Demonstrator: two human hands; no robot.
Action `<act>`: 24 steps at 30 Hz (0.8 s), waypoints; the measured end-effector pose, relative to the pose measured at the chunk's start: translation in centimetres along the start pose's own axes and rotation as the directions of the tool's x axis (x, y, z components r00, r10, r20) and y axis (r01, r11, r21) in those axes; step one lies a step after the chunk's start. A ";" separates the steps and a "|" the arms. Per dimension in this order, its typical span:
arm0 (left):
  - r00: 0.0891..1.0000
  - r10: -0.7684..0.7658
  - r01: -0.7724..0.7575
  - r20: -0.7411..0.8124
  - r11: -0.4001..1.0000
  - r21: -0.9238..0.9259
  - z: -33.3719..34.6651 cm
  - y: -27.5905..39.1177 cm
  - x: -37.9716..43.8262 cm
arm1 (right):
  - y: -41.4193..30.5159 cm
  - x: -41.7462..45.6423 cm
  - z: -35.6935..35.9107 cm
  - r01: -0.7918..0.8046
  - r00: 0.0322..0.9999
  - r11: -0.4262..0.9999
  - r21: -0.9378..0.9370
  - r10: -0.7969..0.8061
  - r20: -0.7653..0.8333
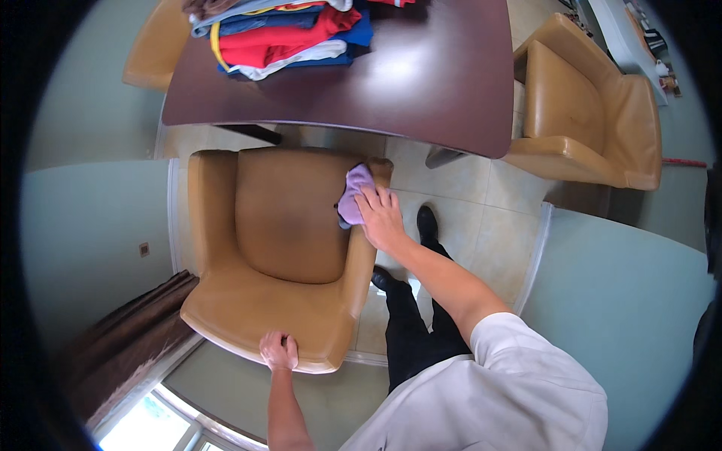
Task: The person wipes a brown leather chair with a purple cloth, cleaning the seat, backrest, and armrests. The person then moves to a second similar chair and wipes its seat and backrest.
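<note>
A tan leather armchair [293,225] stands in front of me, its seat towards the table. My right hand [382,219] presses a purple cloth [356,189] against the inner side and top of the armrest [361,259] on the right. The fingers lie over the cloth, and a dark edge shows beneath it. Down at the chair's backrest [254,310], my left hand [279,350] grips the top edge with curled fingers.
Folded clothes [282,39] are stacked on a dark wooden table [440,73] beyond the chair. Another tan armchair [581,107] stands at right, and part of a third [158,45] at upper left. A brown curtain [130,321] hangs by the window [146,423]. Pale walls flank me.
</note>
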State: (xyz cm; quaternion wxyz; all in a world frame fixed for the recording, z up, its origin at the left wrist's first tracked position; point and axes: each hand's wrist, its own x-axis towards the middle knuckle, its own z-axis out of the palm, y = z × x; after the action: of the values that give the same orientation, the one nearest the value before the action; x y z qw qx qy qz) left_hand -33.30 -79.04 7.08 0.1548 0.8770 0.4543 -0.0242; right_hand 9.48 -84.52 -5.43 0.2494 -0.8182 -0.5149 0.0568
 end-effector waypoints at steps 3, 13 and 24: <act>0.999 -0.024 0.025 0.034 0.999 -0.030 -0.1 -0.2 -0.2 | 2.0 3.2 0.0 -0.122 0.992 0.988 0.098 0.123 0.003; 0.991 -0.014 0.005 0.130 0.998 0.065 -0.3 0.0 0.7 | 10.2 7.8 3.0 -0.494 0.859 0.714 0.495 0.489 0.152; 0.882 -0.260 0.346 0.394 0.924 -0.164 9.6 15.5 14.3 | 15.6 8.1 5.2 -0.549 0.835 0.542 0.636 0.319 0.449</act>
State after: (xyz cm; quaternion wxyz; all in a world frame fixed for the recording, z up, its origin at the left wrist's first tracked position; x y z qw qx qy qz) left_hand -11.54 -78.92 -0.78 0.3309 0.7508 0.5495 -0.1579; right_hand 24.17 -81.03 -15.90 0.4626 -0.7286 -0.2534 0.4370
